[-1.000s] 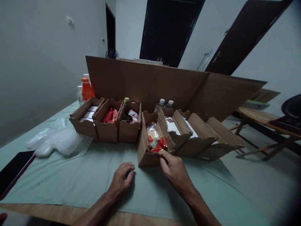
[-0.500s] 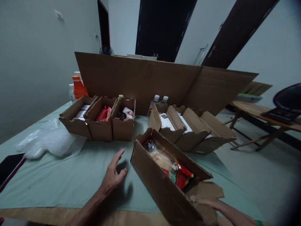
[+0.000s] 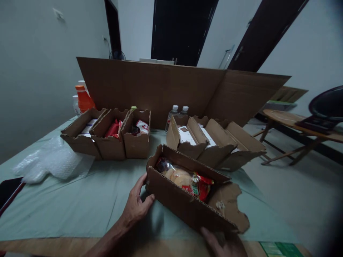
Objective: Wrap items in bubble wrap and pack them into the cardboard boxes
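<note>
A long open cardboard box [image 3: 177,201] lies slantwise on the green-covered table in front of me. Inside it is a clear snack packet [image 3: 184,178] with a red end. My left hand [image 3: 136,205] grips the box's near left corner, thumb against the front wall. My right hand [image 3: 223,242] holds the box from below at its near right end, under a torn flap [image 3: 230,207]; most of that hand is hidden.
Three small filled boxes [image 3: 107,137] stand at the back left, and several leaning boxes [image 3: 214,142] at the back right. A tall cardboard sheet [image 3: 166,89] stands behind, with water bottles [image 3: 174,112] and an orange bottle [image 3: 83,98]. Bubble wrap [image 3: 50,160] lies left.
The box with the snack packet has been pulled out of the row toward me and set lower. My left hand moved from the cloth onto its left corner.
</note>
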### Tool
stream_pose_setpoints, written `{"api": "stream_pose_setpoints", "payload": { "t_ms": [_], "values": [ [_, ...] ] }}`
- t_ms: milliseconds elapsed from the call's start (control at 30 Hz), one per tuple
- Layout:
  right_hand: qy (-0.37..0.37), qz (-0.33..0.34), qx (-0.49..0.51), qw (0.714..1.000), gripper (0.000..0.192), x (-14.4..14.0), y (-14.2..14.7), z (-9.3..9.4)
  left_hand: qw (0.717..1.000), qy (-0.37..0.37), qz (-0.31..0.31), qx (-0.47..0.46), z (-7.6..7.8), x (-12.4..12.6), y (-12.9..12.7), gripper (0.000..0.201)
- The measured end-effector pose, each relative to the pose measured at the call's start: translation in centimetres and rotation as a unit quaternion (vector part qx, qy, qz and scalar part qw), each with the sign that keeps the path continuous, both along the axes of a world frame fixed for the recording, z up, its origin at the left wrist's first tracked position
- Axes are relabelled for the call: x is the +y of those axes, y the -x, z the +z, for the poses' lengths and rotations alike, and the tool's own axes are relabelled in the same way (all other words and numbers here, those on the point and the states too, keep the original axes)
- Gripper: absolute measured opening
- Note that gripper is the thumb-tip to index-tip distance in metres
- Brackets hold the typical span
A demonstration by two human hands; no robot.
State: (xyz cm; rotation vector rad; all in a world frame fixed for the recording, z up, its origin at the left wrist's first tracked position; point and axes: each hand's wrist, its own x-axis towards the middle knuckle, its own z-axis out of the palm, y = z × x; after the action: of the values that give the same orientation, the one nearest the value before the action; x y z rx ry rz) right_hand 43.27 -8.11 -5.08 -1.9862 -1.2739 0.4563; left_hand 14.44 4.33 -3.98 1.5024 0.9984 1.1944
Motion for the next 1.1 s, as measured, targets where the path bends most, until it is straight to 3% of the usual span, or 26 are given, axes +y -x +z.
{"api": "stream_pose_setpoints", "payload": {
  "t_ms": [167, 300, 533, 1100],
  "values": [
    [-0.091, 0.051, 0.105, 0.989, 0.052, 7.4, -0.6, 2.8, 0.998, -0.036, 0.035, 0.027, -0.9, -0.9, -0.4, 0.069],
    [-0.143, 0.077, 0.182, 0.970, 0.050, 10.5, -1.5, 2.9, 0.995, -0.071, 0.040, 0.057, -1.5, -1.2, -1.3, 0.074],
    [-0.166, 0.067, 0.231, 0.956, 0.051, 10.4, -1.0, 0.9, 0.990, -0.093, 0.053, 0.087, -2.5, -1.2, -2.0, 0.080],
    [-0.179, -0.007, 0.199, 0.963, 0.058, 9.9, -0.9, 0.6, 0.994, -0.063, 0.000, 0.087, -1.6, -0.1, -2.6, 0.090]
  ]
}}
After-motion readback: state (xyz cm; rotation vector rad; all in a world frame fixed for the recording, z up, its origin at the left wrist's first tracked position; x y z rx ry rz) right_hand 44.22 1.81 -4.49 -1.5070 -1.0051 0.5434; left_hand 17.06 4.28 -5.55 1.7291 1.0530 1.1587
